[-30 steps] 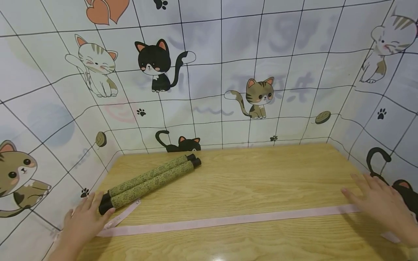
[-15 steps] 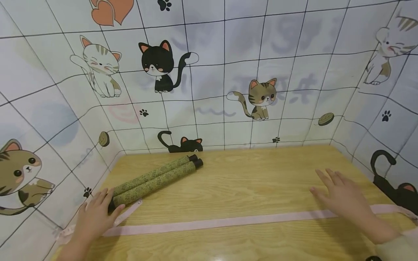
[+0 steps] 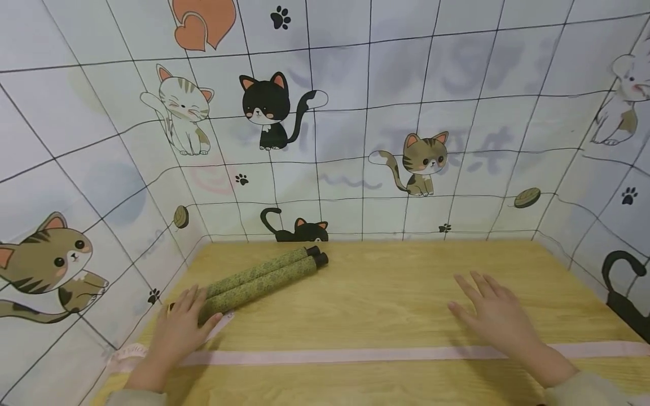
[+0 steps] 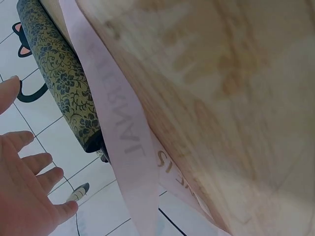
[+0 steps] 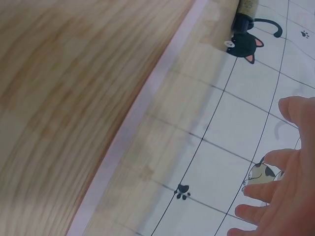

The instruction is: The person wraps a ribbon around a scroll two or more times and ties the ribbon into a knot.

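Hands are spread over a wooden table [image 3: 396,293] with cat-picture walls [image 3: 355,113] all round it. At the lower left of the head view, the left hand [image 3: 179,330] lies on the near end of two green patterned rolls [image 3: 264,279], and its fingers are straight and a little apart. The rolls lie side by side, slanting up toward the middle of the frame, with black caps at the far ends. In the left wrist view the fingers [image 4: 29,167] look loose and close to a roll's end, not curled round it.

At the lower right, the right hand [image 3: 495,316] hangs flat over bare wood, fingers wide, holding nothing. It looks just above the pink ribbon [image 3: 355,355], which runs straight across the bottom of the frame from side to side. One ribbon end tucks under the rolls by the left hand.

To do this well, I think the left hand should curl snugly round both rolls so they stay together. It should lift gently, or the ribbon under them may get dragged crooked.
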A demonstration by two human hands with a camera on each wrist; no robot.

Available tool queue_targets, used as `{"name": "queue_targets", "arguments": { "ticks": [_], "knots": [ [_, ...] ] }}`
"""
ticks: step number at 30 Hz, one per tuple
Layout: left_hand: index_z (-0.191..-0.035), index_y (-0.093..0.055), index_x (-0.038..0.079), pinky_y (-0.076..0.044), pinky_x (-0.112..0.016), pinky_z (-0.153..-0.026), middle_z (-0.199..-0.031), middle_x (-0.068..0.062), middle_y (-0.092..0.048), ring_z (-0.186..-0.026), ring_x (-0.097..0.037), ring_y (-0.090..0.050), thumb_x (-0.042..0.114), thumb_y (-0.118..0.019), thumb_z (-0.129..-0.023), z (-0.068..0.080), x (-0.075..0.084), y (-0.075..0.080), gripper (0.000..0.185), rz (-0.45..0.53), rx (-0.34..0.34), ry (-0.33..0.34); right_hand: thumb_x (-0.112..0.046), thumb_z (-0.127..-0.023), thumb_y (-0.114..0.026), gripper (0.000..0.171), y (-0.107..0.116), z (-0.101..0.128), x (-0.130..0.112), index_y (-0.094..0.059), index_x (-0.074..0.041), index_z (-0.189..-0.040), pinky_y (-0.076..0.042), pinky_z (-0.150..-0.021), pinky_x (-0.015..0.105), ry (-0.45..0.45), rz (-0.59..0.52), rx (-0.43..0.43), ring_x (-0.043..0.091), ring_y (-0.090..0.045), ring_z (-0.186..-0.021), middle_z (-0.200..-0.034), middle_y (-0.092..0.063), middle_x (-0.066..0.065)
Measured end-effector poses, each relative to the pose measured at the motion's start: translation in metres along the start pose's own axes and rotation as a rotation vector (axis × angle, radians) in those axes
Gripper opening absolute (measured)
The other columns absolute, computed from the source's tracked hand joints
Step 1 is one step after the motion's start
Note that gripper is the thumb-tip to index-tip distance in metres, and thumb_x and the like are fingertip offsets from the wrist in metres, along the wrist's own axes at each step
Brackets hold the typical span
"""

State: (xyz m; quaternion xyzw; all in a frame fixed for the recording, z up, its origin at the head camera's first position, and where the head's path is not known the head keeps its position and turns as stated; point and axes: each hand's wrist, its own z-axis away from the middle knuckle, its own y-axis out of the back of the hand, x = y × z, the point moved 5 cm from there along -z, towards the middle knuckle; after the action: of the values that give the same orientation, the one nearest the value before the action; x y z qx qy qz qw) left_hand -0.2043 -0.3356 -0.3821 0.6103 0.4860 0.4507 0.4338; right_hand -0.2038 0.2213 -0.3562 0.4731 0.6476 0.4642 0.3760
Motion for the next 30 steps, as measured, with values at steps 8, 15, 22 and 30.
{"name": "queue_targets", "arguments": {
  "ticks": [8, 15, 22, 30],
  "knots": [
    [-0.146, -0.028, 0.005, -0.008, -0.07, -0.1, -0.148, -0.025, -0.022, -0.134, -0.045, -0.02, 0.05, -0.051, -0.092, -0.003, 0.013, -0.004, 0.074, 0.012, -0.013, -0.014, -0.055, -0.092, -0.046, 0.071, -0.006, -0.014, -0.031, -0.036, -0.006, -0.143, -0.022, -0.098, 0.067, 0.01, -0.048, -0.004, 0.052, -0.028, -0.126, -0.142, -0.031, 0.029],
    [-0.146, -0.029, 0.004, -0.011, -0.068, -0.101, -0.148, -0.024, -0.023, -0.134, -0.043, -0.023, 0.05, -0.052, -0.092, -0.009, 0.013, -0.001, 0.074, 0.002, 0.013, -0.005, -0.053, -0.091, -0.049, 0.07, -0.013, -0.033, -0.059, -0.036, -0.007, -0.144, -0.022, -0.099, 0.066, 0.043, -0.071, 0.012, 0.05, -0.028, -0.128, -0.143, -0.031, 0.028],
    [-0.145, -0.029, 0.002, -0.014, -0.066, -0.102, -0.148, -0.024, -0.025, -0.132, -0.043, -0.026, 0.048, -0.052, -0.092, -0.012, 0.012, -0.006, 0.074, -0.016, 0.004, -0.016, -0.047, -0.09, -0.055, 0.066, -0.021, -0.043, -0.08, -0.041, -0.009, -0.141, -0.026, -0.098, 0.065, 0.085, -0.039, 0.038, 0.048, -0.033, -0.127, -0.141, -0.037, 0.026],
    [-0.146, -0.026, 0.001, -0.009, -0.066, -0.103, -0.148, -0.025, -0.023, -0.134, -0.043, -0.022, 0.044, -0.051, -0.094, -0.016, 0.012, -0.009, 0.072, 0.034, 0.001, -0.035, -0.044, -0.09, -0.055, 0.064, -0.032, -0.055, -0.098, -0.039, -0.011, -0.142, -0.023, -0.102, 0.063, 0.101, -0.042, 0.028, 0.044, -0.03, -0.13, -0.144, -0.034, 0.024]
  ]
}}
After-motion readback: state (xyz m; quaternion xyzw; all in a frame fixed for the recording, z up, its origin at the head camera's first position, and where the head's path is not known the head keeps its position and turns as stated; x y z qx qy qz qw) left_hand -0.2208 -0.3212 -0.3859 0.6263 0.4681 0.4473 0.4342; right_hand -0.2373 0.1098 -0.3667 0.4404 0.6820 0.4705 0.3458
